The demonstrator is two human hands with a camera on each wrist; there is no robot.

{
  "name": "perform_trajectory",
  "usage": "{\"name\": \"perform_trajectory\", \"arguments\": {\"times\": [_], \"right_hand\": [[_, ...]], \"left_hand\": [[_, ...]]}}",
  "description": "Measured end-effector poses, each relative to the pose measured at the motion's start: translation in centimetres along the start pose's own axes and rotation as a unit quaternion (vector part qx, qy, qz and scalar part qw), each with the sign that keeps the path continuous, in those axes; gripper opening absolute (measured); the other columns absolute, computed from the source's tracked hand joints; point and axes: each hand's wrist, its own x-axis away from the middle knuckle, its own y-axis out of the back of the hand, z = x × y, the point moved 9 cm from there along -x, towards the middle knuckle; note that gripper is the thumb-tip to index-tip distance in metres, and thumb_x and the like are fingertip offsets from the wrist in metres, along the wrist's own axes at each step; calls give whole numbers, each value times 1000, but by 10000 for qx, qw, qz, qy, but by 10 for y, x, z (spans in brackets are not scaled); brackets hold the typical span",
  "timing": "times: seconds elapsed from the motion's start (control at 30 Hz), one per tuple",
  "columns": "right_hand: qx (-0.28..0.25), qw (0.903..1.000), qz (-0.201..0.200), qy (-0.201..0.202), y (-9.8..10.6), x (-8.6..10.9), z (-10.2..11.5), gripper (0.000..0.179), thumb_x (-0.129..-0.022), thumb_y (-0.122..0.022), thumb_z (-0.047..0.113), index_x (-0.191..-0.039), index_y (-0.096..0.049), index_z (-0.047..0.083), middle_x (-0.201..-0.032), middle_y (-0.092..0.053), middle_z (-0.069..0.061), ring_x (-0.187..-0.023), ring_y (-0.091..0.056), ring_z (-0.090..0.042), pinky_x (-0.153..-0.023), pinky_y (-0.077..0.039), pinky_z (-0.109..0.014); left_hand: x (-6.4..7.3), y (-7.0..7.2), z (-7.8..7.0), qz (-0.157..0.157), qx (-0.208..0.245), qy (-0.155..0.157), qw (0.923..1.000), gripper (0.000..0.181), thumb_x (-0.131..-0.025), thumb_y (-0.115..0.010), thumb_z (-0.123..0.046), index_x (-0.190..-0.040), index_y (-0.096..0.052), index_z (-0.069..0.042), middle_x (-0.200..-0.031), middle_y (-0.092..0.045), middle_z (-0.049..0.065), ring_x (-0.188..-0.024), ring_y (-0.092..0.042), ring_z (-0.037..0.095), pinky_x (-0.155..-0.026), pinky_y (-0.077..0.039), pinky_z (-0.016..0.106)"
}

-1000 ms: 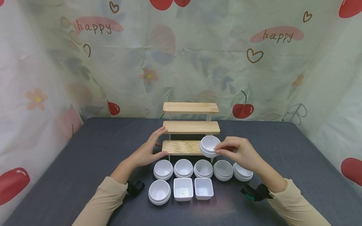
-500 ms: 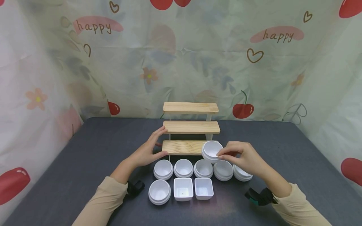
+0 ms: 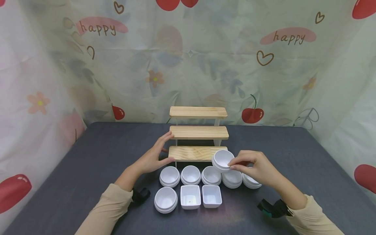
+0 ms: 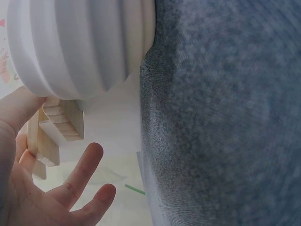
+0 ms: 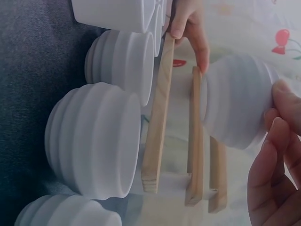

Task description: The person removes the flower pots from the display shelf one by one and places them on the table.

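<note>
My right hand (image 3: 255,166) pinches the rim of a small round white pot (image 3: 221,161) between thumb and fingers, over the right end of the stand's lowest board. In the right wrist view the pot (image 5: 240,101) has ribbed sides and is apart from the boards. My left hand (image 3: 154,156) rests at the left end of the three-tier wooden stand (image 3: 191,153), thumb at the lowest board and fingertips at the middle one. The left wrist view shows some of its fingers (image 4: 80,176) stretched out below a ribbed pot (image 4: 80,44).
Several round white pots (image 3: 169,176) stand in a row before the stand. Nearer are one more round pot (image 3: 165,199) and two square white pots (image 3: 190,197). A dark cloth (image 3: 123,143) covers the table; a patterned curtain (image 3: 191,65) hangs behind.
My right hand has moved slightly right and toward the front with the pot, which now overlaps the front row in the head view. The left hand has stayed put.
</note>
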Motion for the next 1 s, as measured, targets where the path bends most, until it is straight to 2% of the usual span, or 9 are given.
{"name": "perform_trajectory", "arguments": {"times": [0.13,0.5,0.77,1.0], "right_hand": [[5,9999,22,-100,1,5,-3,25,-73,-73,-5,-88,-72,15,-68,-60,6,-62,-51,-1,-55,-48,-15],[-34,10000,90,-3,2,14,-5,27,-73,-72,-8,-88,-72,14,-70,-61,8,-64,-52,-2,-56,-48,-15],[-104,9999,112,-40,3,21,-7,27,-73,-72,-9,-89,-72,14,-69,-62,5,-63,-52,-2,-55,-48,-15],[-119,9998,146,-24,2,26,-6,28,-73,-72,-9,-89,-72,14,-70,-61,7,-62,-50,-2,-55,-47,-14]], "left_hand": [[0,0,1,-11,-5,-4,10000,82,-86,-67,-16,-149,-14,-11,-157,-7,13,-136,-33,33,-96,-50,46],[0,0,0,-26,-27,-41,10000,81,-87,-67,-16,-149,-14,-11,-157,-7,13,-134,-36,33,-96,-50,46],[0,0,1,-8,-22,-11,10000,81,-87,-66,-16,-149,-14,-11,-157,-7,13,-132,-38,36,-96,-50,47],[0,0,1,7,15,21,10000,82,-87,-67,-15,-149,-14,-12,-157,-7,12,-133,-36,36,-97,-50,47]]}}
